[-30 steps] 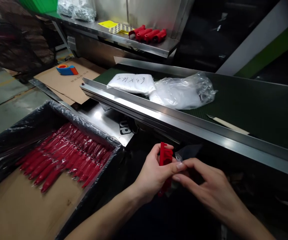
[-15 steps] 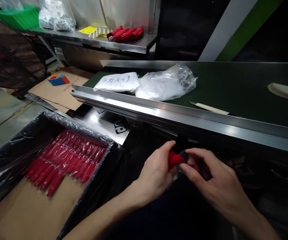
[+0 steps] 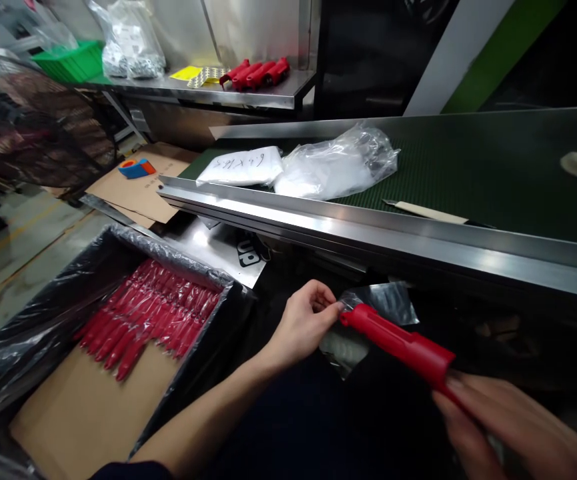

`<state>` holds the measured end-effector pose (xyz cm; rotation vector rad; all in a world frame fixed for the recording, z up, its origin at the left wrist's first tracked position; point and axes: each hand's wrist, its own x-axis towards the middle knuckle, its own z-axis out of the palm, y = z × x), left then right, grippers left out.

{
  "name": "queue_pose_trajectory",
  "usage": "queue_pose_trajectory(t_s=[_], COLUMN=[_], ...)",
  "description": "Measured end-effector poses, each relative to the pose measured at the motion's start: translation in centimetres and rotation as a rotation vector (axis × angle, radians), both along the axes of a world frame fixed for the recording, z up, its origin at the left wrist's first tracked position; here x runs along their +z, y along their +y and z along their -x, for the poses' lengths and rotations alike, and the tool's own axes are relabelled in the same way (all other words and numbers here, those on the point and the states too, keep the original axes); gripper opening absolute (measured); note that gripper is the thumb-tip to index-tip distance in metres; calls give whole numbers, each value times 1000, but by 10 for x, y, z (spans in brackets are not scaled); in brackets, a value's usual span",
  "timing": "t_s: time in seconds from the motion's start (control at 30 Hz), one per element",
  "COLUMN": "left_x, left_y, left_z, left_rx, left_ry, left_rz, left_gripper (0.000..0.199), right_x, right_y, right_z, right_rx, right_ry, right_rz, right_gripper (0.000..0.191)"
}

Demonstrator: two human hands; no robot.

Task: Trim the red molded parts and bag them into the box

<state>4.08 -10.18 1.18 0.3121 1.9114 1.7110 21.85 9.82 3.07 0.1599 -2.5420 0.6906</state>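
Observation:
My right hand (image 3: 511,417), partly blurred, grips the near end of a long red plastic handle (image 3: 401,341). The far end of that handle points up and left, toward my left hand (image 3: 304,325). Thumb and fingers of my left hand pinch a clear plastic bag (image 3: 392,303) beside the handle's tip. How far the tip sits in the bag's mouth I cannot tell. To the left, several bagged red handles (image 3: 151,310) lie in rows inside a box lined with black plastic (image 3: 168,259).
A conveyor with a metal edge (image 3: 348,223) runs across in front. On its green belt (image 3: 433,167) lie bag packs (image 3: 243,165) and a knife (image 3: 431,212). Cardboard sheets (image 3: 141,190) hold a blue-orange tape roll (image 3: 137,168). Red parts (image 3: 255,75) rest on a shelf behind.
My hands have moved apart. The right hand has gone down and right with the red handle, which now shows at length. The clear bag now shows spread out. The view has shifted slightly.

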Motion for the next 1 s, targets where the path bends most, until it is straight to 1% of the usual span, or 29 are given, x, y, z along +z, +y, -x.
queue_pose_trajectory(t_s=[0.07, 0.13, 0.2, 0.27, 0.33, 0.37, 0.43, 0.5, 0.53, 0.6, 0.67, 0.7, 0.73, 0.77, 0.83, 0.9, 0.93, 0.97, 1.0], left_x=[2, 5, 5, 4, 3, 2, 2, 3, 3, 4, 5, 6, 8, 10, 14, 16, 16, 14, 12], left_y=[2, 4, 4, 3, 0, -2, -5, -6, -6, -5, -4, -5, -5, -7, -11, -19, -24, -29, -35], left_z=[-3, -6, -7, -6, -5, -5, -7, -14, -19, -32, -44, -49, -51, -52, -50, -44, -41, -38, -36], left_rx=[-18, -35, -36, -28, -34, -43, -66, -82, -84, -73, -58, -55, -54, -50, -16, 29, 22, -23, -98], left_ry=[-49, -88, -109, -103, -72, -46, 26, 105, 137, 171, 176, 178, 187, 201, 242, 281, 305, 345, 405], left_rz=[-36, -64, -77, -76, -68, -60, -39, -21, -16, -16, -26, -35, -48, -62, -65, -37, -22, -6, 15], left_gripper=[19, 19, 19, 19, 19, 18, 15, 13, 13, 15, 16, 16, 16, 16, 16, 15, 14, 13, 12], right_x=[4, 9, 12, 13, 13, 12, 12, 9, 7, 1, -6, -9, -13, -16, -25, -39, -48, -59, -69], right_y=[-12, -22, -28, -30, -28, -26, -24, -25, -28, -38, -48, -51, -53, -52, -45, -37, -35, -36, -38], right_z=[5, 12, 18, 22, 26, 27, 30, 32, 33, 33, 33, 33, 33, 34, 38, 46, 52, 58, 65], right_rx=[44, 54, 66, 106, 194, 251, 341, 340, 298, 133, -44, -88, -84, -36, 115, 209, 222, 226, 233], right_ry=[112, 159, 144, 123, 105, 90, 52, 27, 32, 62, 104, 124, 120, 93, 6, -44, -22, 19, 60], right_rz=[-167, -264, -274, -260, -277, -304, -386, -436, -422, -313, -185, -137, -110, -103, -146, -179, -154, -100, -27], right_gripper=[40, 43, 43, 39, 32, 29, 29, 30, 28, 21, 25, 30, 34, 37, 44, 50, 51, 51, 51])
